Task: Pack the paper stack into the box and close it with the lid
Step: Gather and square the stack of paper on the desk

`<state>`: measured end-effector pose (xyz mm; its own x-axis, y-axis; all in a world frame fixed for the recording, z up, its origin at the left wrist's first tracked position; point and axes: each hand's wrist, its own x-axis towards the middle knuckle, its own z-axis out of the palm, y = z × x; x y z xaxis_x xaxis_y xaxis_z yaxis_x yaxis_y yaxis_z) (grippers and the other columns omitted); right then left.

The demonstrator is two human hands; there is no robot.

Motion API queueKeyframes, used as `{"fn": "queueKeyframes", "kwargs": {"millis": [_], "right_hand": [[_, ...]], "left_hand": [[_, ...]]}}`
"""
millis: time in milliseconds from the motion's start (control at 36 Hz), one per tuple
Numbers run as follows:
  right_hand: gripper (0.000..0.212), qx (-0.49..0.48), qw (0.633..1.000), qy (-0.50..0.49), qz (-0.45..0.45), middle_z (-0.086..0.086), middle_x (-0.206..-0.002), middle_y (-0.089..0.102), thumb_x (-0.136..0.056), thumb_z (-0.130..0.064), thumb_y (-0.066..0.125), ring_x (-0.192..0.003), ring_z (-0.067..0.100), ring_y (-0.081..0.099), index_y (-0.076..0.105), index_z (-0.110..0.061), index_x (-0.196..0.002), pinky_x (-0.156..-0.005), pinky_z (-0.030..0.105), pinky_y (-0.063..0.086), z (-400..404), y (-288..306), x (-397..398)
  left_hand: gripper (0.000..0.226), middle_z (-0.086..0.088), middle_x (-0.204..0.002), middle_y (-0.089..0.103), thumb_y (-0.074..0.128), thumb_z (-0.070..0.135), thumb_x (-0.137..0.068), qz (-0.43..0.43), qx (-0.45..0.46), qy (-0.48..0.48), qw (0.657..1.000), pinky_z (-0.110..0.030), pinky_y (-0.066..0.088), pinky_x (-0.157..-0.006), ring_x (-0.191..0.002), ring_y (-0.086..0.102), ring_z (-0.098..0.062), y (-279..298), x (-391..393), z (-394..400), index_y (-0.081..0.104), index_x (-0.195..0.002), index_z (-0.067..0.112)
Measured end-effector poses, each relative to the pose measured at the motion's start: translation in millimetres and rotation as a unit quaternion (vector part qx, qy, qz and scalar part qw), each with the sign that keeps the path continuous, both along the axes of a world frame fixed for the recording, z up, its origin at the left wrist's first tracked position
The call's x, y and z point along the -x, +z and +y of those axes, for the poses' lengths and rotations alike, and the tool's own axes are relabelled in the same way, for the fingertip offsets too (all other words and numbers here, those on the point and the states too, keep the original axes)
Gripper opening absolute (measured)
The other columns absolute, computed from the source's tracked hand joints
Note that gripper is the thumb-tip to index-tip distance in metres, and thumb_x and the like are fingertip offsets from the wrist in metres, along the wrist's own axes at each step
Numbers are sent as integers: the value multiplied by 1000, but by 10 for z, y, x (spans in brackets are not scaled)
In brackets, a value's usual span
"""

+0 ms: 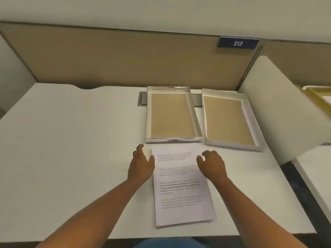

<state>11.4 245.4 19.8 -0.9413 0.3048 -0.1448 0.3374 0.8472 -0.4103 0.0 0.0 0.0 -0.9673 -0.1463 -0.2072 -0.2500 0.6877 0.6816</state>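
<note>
White desk (71, 140), cubicle wall behind — looks like the pickup step. Left hand (141, 165) and right hand (212, 165) flank the paper stack (182, 187), fingers spread, gripping nothing. Next they'd need to pinch both long edges, lifting toward the box (172, 115); lid (231, 120) waits just right.

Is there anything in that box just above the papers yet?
Empty. The box shows only its bare brown bottom, and the paper stack lies on the desk in front of it.
</note>
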Motion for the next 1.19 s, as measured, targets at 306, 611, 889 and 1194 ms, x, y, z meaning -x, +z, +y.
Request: {"fn": "queueKeyframes", "kwargs": {"millis": [306,611,889,1194], "right_hand": [[48,113,980,-94,-133,17,-124,58,-93,-40,50,-111,33,57,57,-3,-123,-84,33,42,101,-492,-275],[44,269,945,-126,-135,1,-71,48,-87,-50,52,-63,20,46,37,-16,-63,-60,32,38,208,-522,-60],[51,354,909,-172,-138,5,-120,55,-87,-50,54,-102,26,60,45,-14,-122,-89,45,54,158,-540,-19],[33,323,930,-119,-130,0,-89,64,-85,-49,53,-78,18,62,55,-16,-80,-62,30,48,187,-579,-54]], "left_hand": [[42,-5,-113,61,53,35,-86,-212,-52,23,976,-40,58,-83,-94,65,-25,-346,-178,133,48,-123,15],[38,-1,-109,62,55,39,-84,-201,56,8,978,-33,50,-76,-95,62,-24,-450,-152,248,49,-115,16],[39,2,-108,62,56,41,-81,-191,66,18,979,-33,51,-75,-94,63,-22,-490,-152,272,49,-113,19],[34,2,-103,60,55,43,-81,-183,64,19,981,-31,47,-70,-88,61,-20,-481,-182,275,48,-105,21]]}}
